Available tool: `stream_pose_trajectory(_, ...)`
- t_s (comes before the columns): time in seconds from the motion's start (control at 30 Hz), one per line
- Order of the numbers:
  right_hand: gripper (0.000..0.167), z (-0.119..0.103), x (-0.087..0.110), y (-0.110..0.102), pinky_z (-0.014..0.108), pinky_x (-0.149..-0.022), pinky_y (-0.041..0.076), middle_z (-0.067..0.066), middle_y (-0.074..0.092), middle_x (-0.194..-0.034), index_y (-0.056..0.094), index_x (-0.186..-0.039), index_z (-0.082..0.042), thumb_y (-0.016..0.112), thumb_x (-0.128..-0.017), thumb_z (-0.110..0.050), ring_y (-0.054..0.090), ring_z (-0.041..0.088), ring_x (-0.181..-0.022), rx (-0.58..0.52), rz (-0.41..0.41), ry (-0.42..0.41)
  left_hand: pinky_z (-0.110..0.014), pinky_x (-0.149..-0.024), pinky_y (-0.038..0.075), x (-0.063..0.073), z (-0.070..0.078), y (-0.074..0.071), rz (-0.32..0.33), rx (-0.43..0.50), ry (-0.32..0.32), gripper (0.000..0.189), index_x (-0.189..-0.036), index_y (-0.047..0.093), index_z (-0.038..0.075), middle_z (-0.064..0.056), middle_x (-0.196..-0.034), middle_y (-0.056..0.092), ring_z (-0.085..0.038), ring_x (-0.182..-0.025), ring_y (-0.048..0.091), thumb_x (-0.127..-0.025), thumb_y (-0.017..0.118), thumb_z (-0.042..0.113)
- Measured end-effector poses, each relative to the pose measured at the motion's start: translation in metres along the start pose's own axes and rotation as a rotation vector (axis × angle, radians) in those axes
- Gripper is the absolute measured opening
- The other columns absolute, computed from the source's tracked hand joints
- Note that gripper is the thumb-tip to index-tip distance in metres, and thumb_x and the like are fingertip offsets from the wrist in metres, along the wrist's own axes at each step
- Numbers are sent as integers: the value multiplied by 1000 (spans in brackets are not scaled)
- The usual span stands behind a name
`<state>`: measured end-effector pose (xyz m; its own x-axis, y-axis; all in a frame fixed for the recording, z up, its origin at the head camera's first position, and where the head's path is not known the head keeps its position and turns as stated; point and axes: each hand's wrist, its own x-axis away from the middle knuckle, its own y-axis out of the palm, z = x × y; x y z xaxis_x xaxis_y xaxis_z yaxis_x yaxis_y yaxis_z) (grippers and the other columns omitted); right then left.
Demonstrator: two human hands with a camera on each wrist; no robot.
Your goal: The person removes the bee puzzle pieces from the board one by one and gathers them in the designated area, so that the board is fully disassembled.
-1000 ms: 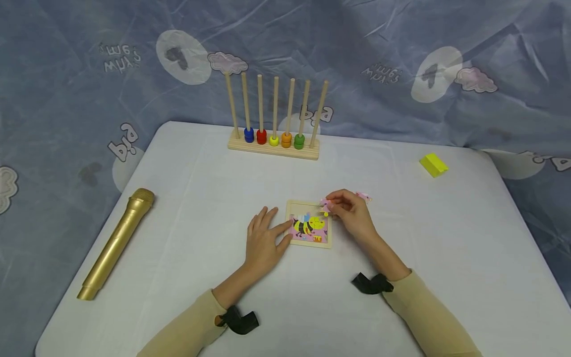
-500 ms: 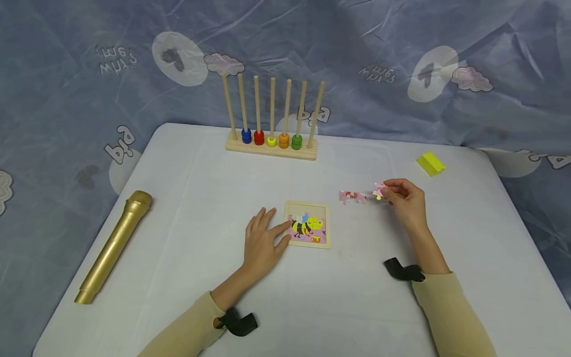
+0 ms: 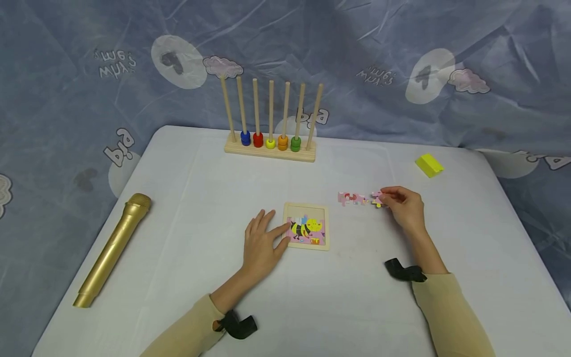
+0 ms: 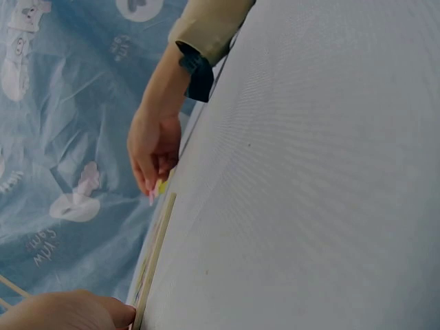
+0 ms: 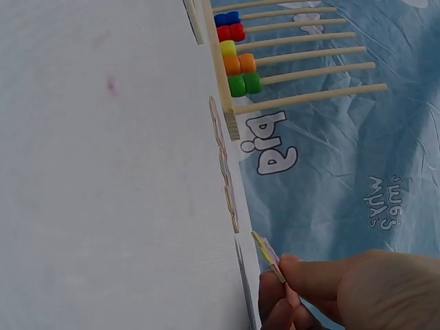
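A small wooden jigsaw tray (image 3: 327,230) lies mid-table, a bee picture (image 3: 308,227) filling its lower part and bare wood showing above. My left hand (image 3: 260,248) rests at the tray's left edge with fingers spread, index fingertip and thumb touching the rim. To the right of the tray, my right hand (image 3: 407,210) pinches a pink and yellow puzzle piece (image 5: 267,251) between thumb and fingers. In the right wrist view this piece is tilted and held just off the table. Beside it lies a short row of loose pink puzzle pieces (image 3: 352,199).
At the back stands a wooden bead rack (image 3: 269,152) with upright rods and coloured beads. A gold microphone (image 3: 113,248) lies along the left side. Near the back right corner sits a yellow block (image 3: 429,165). Patterned blue-grey cloth (image 3: 348,44) surrounds the white table.
My right hand has carried the puzzle piece from the tray's upper right corner to the right, beside the loose pieces, then slightly lower. My left hand has stayed at the tray.
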<state>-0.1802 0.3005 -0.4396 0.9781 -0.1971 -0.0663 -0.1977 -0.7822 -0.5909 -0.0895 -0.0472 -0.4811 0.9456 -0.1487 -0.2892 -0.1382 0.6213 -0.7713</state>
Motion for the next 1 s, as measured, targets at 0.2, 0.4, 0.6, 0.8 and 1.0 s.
stream_pose_trajectory(0.2,24,3,0,4,12,-56,48,-11,60,-79,71,-109,1,68,-92,-15,55,-2,-67,37,10,-14,-59,-115,21,1,1,-1,-2,4,4,33,-120,72,18,-16,-147,47,-38,-144,30,-88,71,25)
stream_pose_trajectory(0.4,22,5,0,5,12,-56,47,-2,64,-82,72,-108,0,67,-92,-15,54,-2,-67,77,3,-19,-59,-115,21,1,1,-1,-6,4,3,33,-120,72,19,-16,-147,47,-38,-144,30,-89,71,26)
stream_pose_trajectory(0.6,20,3,-1,9,11,-55,44,16,70,-91,72,-107,0,67,-92,-13,52,-3,-67,118,14,-38,-58,-115,21,0,0,-1,-3,-2,2,32,-120,72,18,-16,-147,47,-38,-144,30,-89,70,26)
stream_pose_trajectory(0.8,18,3,0,12,10,-58,39,20,72,-92,73,-104,1,68,-90,-9,50,-3,-68,171,48,-105,-59,-114,21,0,0,-1,1,5,4,32,-119,72,18,-17,-146,48,-39,-143,30,-89,70,26)
stream_pose_trajectory(1.0,15,6,0,14,11,-62,36,18,70,-89,73,-99,2,70,-87,-7,48,0,-69,218,78,-158,-59,-114,21,0,1,-1,3,5,8,32,-119,72,18,-17,-146,48,-38,-143,31,-89,70,25)
